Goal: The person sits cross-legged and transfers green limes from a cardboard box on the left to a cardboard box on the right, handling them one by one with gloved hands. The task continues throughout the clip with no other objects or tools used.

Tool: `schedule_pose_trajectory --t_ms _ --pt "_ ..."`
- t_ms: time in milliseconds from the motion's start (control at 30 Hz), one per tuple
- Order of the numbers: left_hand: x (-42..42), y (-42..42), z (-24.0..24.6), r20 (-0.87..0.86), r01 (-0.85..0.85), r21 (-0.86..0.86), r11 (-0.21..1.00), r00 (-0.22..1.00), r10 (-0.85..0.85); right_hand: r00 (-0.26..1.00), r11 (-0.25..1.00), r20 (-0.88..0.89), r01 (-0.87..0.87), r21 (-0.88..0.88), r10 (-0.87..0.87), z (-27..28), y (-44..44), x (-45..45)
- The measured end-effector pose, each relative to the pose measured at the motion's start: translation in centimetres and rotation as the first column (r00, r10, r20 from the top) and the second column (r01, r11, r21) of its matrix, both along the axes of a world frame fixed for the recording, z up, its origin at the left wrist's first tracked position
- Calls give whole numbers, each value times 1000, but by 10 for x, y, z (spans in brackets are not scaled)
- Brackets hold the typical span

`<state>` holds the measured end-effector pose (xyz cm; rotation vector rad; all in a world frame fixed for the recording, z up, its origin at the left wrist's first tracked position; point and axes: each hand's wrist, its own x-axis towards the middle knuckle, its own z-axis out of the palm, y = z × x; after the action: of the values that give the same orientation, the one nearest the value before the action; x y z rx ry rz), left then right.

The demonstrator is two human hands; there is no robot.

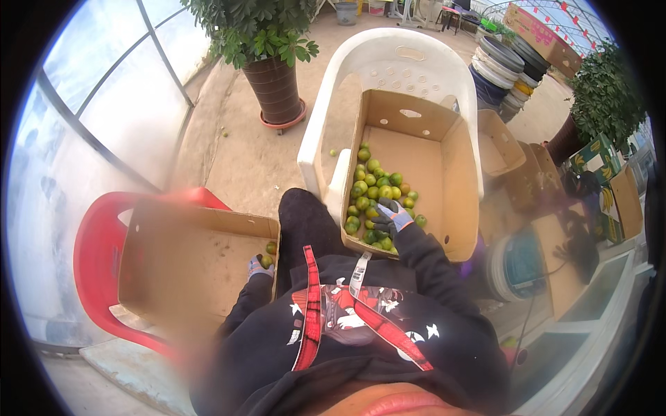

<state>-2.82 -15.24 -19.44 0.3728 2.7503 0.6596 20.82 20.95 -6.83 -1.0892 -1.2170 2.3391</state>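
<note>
My left hand [258,267], in a grey glove with orange trim, holds a round green fruit [266,261] inside the right end of a cardboard box [244,223]. A second green-orange fruit [271,248] lies just beyond it. My right hand [394,216], gloved in grey with dark fingers, reaches into a larger cardboard box [460,177]. Its fingers touch a pile of green and yellowish round fruits [385,192] along that box's left side. Whether they grip one is hidden.
The larger box rests on a white plastic chair [343,57], the other on a red plastic chair [93,249]. A potted plant [270,88] stands ahead on the left. Stacked buckets [494,67], more cartons [502,145] and a blue-and-white bucket [512,268] are to the right.
</note>
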Motion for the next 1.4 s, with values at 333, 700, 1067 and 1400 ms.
schedule_pose_trajectory --t_ms 333,700,1067,1400 --pt "23 144 162 -144 252 914 316 934 -328 955 977 -212 -193 85 207 38 -16 10" --pt "52 153 179 -478 529 805 270 847 -233 972 978 -111 -201 57 207 38 -21 11" --pt "-37 40 4 -4 -109 -195 975 994 110 1000 1000 2 1 29 -1 4 2 7" --pt "-47 44 -25 62 418 -261 870 907 -417 998 997 62 -14 70 10 11 -7 8"
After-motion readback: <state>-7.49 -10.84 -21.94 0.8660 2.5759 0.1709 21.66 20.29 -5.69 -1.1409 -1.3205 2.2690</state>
